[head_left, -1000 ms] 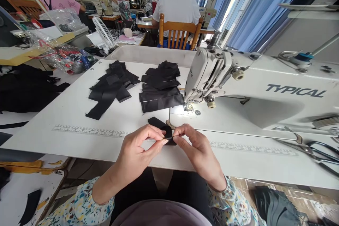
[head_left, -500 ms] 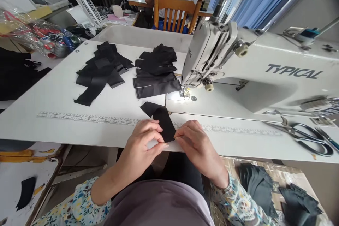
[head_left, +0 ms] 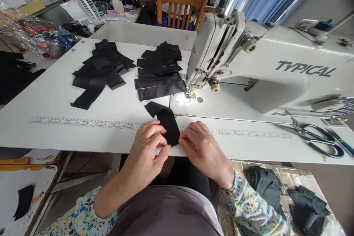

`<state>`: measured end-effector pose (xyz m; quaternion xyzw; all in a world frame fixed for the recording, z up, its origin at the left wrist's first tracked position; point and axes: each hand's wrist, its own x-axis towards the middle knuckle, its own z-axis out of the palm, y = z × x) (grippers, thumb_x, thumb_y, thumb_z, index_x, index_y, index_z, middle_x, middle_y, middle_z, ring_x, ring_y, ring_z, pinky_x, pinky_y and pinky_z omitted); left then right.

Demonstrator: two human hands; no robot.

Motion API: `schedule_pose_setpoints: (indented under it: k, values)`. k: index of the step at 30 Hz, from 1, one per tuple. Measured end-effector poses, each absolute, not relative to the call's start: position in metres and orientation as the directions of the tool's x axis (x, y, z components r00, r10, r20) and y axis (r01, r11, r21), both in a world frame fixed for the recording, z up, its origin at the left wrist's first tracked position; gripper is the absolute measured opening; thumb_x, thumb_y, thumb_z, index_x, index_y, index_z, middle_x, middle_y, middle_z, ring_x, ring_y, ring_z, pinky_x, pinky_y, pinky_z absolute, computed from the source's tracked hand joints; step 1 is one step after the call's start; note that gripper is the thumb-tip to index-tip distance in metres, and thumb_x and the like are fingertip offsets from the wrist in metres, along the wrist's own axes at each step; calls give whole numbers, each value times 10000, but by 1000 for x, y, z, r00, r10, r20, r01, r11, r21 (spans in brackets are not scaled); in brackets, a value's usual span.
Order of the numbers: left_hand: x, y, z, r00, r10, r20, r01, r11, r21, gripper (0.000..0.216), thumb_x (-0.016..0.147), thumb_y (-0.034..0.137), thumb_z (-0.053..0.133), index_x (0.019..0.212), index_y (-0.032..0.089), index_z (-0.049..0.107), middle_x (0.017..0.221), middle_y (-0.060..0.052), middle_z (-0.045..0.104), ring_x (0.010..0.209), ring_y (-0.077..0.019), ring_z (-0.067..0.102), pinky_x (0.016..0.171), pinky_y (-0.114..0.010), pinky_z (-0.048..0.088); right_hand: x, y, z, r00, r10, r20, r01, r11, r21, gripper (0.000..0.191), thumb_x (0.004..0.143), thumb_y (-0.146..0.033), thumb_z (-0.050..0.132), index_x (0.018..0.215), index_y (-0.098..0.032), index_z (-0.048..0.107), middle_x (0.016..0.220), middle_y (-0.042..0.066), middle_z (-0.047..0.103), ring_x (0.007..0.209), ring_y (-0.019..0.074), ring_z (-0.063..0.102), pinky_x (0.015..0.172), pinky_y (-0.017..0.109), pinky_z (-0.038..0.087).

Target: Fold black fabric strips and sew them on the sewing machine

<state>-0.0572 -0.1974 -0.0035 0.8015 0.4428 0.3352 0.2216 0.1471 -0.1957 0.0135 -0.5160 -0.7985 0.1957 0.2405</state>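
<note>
A black fabric strip [head_left: 169, 124] lies folded over at the front edge of the white sewing table, its far end bent off to the left. My left hand [head_left: 151, 145] pinches the strip's near left corner between thumb and fingers. At the near right corner, my right hand [head_left: 200, 147] grips the edge with its fingertips closed. Just beyond the strip is a neat row of black fabric pieces [head_left: 160, 73], close to the sewing machine's needle area [head_left: 190, 94]. Farther left lies a loose heap of black strips [head_left: 101, 72].
The sewing machine [head_left: 276, 66] fills the right side. Scissors [head_left: 320, 140] lie at the table's right end, beside a printed ruler [head_left: 83, 121]. Black fabric stacks [head_left: 264, 188] sit low on the right. A person on a wooden chair [head_left: 182, 2] is seated ahead.
The view has shifted slightly, so everything appears a little higher and to the left. Both hands still hold the near end of the strip, the left thumb drawn in a bit.
</note>
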Motion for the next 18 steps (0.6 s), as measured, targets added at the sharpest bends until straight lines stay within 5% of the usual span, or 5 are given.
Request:
schedule_pose_setpoints:
  k: [18]
  values:
    - [-54, -190, 3, 378, 871, 315, 612, -490, 621, 217, 943, 125, 549, 737, 191, 539, 1048, -82, 610, 1264, -291, 524, 1052, -514, 500, 151, -190, 11, -333, 927, 173, 714, 367, -596, 195, 907, -56, 584, 793, -210, 542, 827, 32, 543, 827, 216, 466, 751, 372, 429]
